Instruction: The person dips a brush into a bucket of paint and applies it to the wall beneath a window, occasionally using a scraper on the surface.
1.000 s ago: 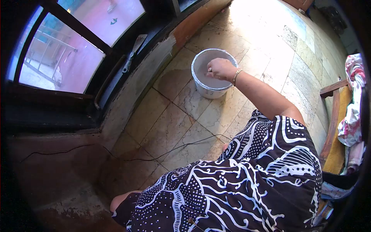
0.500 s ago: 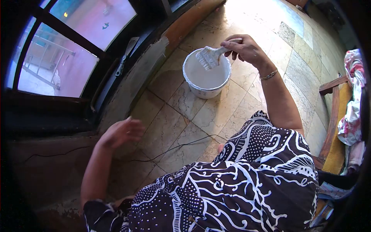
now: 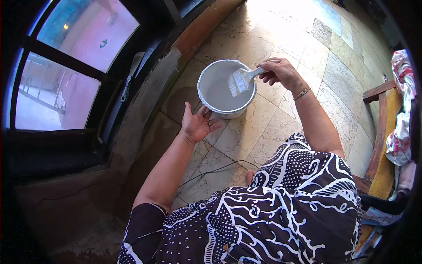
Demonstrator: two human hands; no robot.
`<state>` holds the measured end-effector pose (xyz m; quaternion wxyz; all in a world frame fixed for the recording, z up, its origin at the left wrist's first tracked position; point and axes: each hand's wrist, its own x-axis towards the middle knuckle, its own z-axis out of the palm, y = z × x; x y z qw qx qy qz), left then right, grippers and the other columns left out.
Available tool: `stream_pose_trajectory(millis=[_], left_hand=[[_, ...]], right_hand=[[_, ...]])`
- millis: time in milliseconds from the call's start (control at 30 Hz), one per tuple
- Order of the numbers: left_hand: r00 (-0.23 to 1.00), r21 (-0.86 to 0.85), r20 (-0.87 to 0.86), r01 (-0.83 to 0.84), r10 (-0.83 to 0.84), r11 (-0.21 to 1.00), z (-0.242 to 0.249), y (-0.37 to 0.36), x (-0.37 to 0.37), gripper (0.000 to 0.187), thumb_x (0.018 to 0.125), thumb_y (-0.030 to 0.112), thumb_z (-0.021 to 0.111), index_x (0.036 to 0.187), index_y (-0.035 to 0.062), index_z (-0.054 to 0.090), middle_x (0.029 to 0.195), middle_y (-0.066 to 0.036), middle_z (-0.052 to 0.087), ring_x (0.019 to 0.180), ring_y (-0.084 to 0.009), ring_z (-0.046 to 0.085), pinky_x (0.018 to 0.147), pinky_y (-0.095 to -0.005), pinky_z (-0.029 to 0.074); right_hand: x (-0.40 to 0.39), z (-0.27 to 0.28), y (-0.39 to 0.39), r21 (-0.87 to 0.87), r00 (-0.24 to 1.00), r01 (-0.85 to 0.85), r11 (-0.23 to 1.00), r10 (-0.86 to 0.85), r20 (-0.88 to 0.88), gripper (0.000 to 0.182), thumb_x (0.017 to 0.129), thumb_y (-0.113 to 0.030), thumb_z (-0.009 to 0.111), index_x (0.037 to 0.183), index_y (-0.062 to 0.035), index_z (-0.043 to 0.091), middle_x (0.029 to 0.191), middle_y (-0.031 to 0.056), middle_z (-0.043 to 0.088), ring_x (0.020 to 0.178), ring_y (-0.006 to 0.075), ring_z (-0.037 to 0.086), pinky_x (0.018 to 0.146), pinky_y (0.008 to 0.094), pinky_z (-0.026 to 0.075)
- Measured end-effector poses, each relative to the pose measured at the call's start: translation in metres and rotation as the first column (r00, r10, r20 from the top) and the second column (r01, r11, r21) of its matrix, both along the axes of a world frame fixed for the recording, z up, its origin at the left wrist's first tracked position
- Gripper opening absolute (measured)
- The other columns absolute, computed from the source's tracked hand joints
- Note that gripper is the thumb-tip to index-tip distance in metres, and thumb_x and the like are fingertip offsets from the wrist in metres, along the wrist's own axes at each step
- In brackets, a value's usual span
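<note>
My right hand [image 3: 281, 73] is closed round the handle of a wide paintbrush [image 3: 241, 82]. White paint coats the brush, and its bristles point down over the mouth of a white bucket [image 3: 203, 97]. Paint is smeared along the bucket's rim, and pale paint shows inside it. At the bucket's near left side, my left hand [image 3: 197, 125] is open, palm up with fingers spread, its fingertips right by the bucket's lower wall. Nothing lies in that palm.
A dark window frame [image 3: 66, 66] and a low wall with a partly whitened patch [image 3: 165, 61] run along the left. A black cable [image 3: 206, 171] crosses the tiled floor [image 3: 281, 119]. On the right stands a wooden chair [image 3: 380, 132] with cloths [image 3: 401, 110] on it.
My left hand has moved right and forward from beside the wall to the bucket's side, turning palm up. The brush has dropped lower over the bucket, still in my right hand.
</note>
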<state>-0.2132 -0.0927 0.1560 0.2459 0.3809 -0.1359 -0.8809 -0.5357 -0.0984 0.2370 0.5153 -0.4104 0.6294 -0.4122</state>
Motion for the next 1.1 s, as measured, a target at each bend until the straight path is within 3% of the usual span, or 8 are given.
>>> stream_pose_trajectory(millis=[167,300,400,500,600,733,933,1100], left_hand=[[0.993,-0.016,-0.118,-0.023,0.021,1.000,-0.009,0.001,-0.003,0.093,0.083,0.077,0.016,0.142,0.0064,0.025,0.139,-0.012,0.033,0.119,-0.0372,0.040,0.102,-0.0506,0.032],[0.992,-0.022,-0.126,-0.028,0.025,0.999,-0.007,0.000,-0.017,0.092,0.083,0.076,0.018,0.144,0.0071,0.022,0.141,-0.011,0.032,0.118,-0.0353,0.040,0.102,-0.0502,0.032],[0.992,-0.069,-0.123,0.024,-0.032,0.997,-0.009,-0.003,-0.042,0.091,0.083,0.076,0.021,0.147,0.0111,0.014,0.143,-0.008,0.028,0.117,-0.0336,0.041,0.104,-0.0501,0.030],[0.993,-0.035,-0.082,0.087,-0.090,0.996,-0.009,-0.005,-0.061,0.089,0.083,0.076,0.023,0.146,0.0147,0.018,0.143,-0.006,0.029,0.117,-0.0332,0.041,0.103,-0.0502,0.030],[0.982,-0.026,-0.079,0.170,-0.172,0.985,-0.014,-0.007,-0.068,0.087,0.080,0.079,0.026,0.144,0.0195,0.026,0.142,-0.003,0.031,0.119,-0.0332,0.037,0.105,-0.0502,0.028],[0.963,-0.067,-0.023,0.267,-0.269,0.961,-0.003,-0.002,-0.069,0.088,0.078,0.081,0.026,0.145,0.0239,0.026,0.147,-0.001,0.026,0.131,-0.0371,0.025,0.108,-0.0510,0.017],[0.974,-0.152,-0.044,0.213,-0.222,0.965,0.009,0.000,-0.066,0.094,0.076,0.083,0.022,0.148,0.0238,0.013,0.151,0.000,0.019,0.137,-0.0389,0.013,0.110,-0.0507,0.011],[0.971,-0.176,-0.084,0.207,-0.224,0.962,0.012,0.001,-0.073,0.096,0.076,0.084,0.019,0.148,0.0224,0.007,0.151,-0.001,0.020,0.138,-0.0390,0.010,0.111,-0.0499,0.007]], right_hand=[[-0.019,-0.011,0.003,-0.004,0.929,-0.105,0.994,0.099,0.355,0.026,0.088,-0.016,0.056,0.104,0.0022,0.064,0.071,0.0099,0.065,0.051,0.0104,0.058,0.044,0.0196,0.047],[-0.015,0.000,-0.003,0.027,0.953,-0.075,0.997,0.063,0.296,0.025,0.088,-0.018,0.056,0.099,0.0025,0.065,0.068,0.0081,0.064,0.049,0.0091,0.056,0.043,0.0195,0.045],[0.018,0.013,-0.019,-0.001,0.953,-0.086,0.996,0.082,-0.293,0.025,0.087,-0.022,0.060,0.088,0.0021,0.066,0.063,0.0041,0.061,0.047,0.0059,0.052,0.041,0.0198,0.041],[0.044,0.011,-0.033,-0.107,0.605,-0.323,0.940,0.118,-0.787,0.027,0.084,-0.026,0.062,0.088,0.0003,0.067,0.074,0.0142,0.066,0.065,0.0246,0.063,0.064,0.0318,0.051],[0.047,-0.008,-0.047,0.045,0.454,-0.346,0.937,0.209,-0.866,0.028,0.083,-0.028,0.062,0.091,-0.0010,0.067,0.086,0.0178,0.066,0.081,0.0303,0.063,0.077,0.0345,0.049],[0.032,-0.026,-0.049,0.142,0.455,-0.317,0.938,0.282,-0.845,0.029,0.081,-0.030,0.063,0.093,-0.0027,0.067,0.091,0.0178,0.066,0.089,0.0333,0.062,0.081,0.0407,0.048],[0.006,0.019,-0.029,-0.005,0.870,-0.132,0.991,0.114,-0.479,0.028,0.087,-0.022,0.061,0.094,0.0052,0.064,0.064,0.0060,0.059,0.049,0.0075,0.051,0.044,0.0213,0.043],[-0.030,0.049,-0.002,-0.075,0.960,-0.062,0.995,0.039,-0.276,0.029,0.087,-0.021,0.058,0.099,0.0053,0.064,0.069,0.0084,0.063,0.052,0.0098,0.058,0.041,0.0193,0.044]])
